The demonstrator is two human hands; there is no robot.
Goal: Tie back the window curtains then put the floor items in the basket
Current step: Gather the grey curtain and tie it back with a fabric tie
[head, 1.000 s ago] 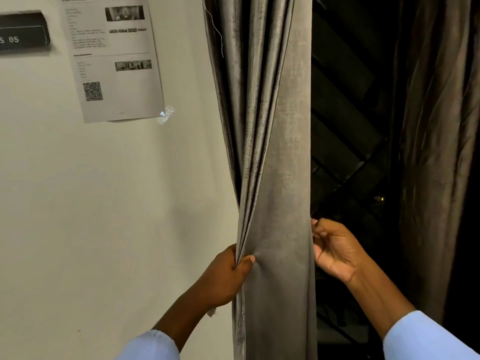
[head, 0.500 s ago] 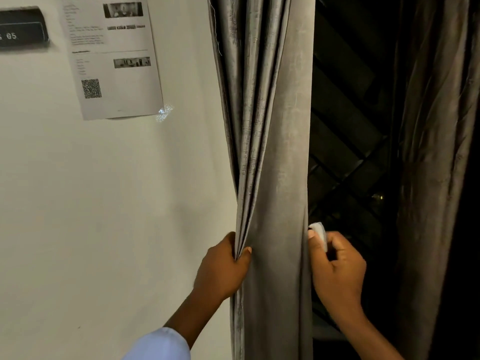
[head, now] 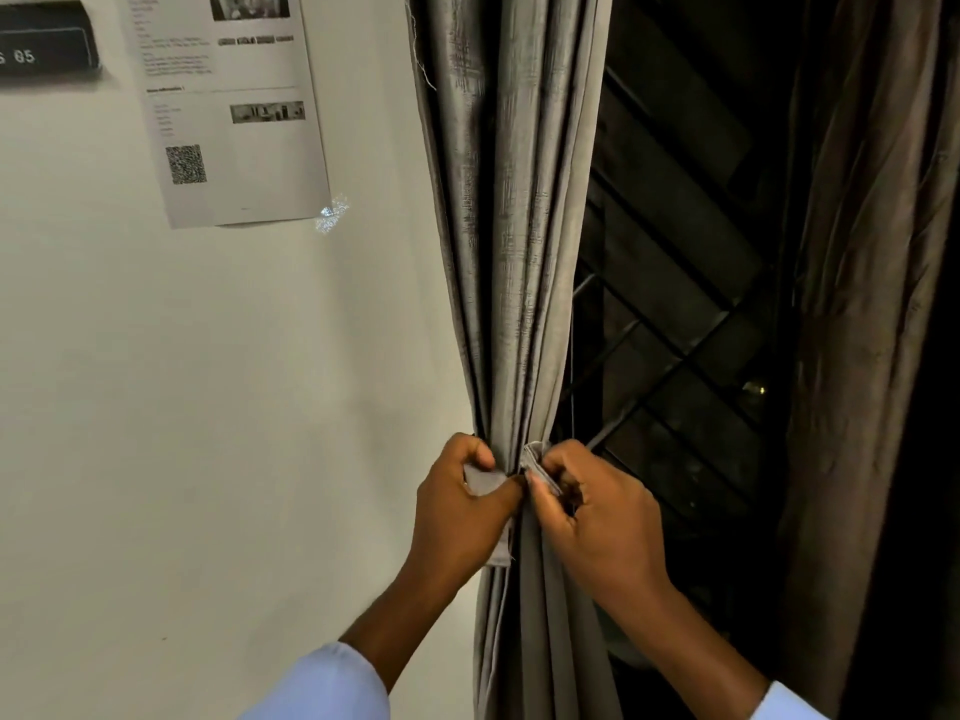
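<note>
The grey left curtain hangs gathered into a narrow bunch beside the dark window. A pale grey fabric tie-back strap wraps around the bunch at waist height. My left hand grips the strap's left end, which hangs down below my fist. My right hand pinches the strap's other end against the curtain's right side. Both ends meet at the front of the bunch. The brown right curtain hangs loose at the right. No floor items or basket are in view.
A white wall fills the left, with a printed paper sheet taped to it and a dark sign at the top left. Behind the curtains is a dark window with a diagonal metal grille.
The curtain has been squeezed into a tighter bunch. Both hands came together at its front, each now holding an end of the strap; earlier the left hand only gripped the curtain's fold.
</note>
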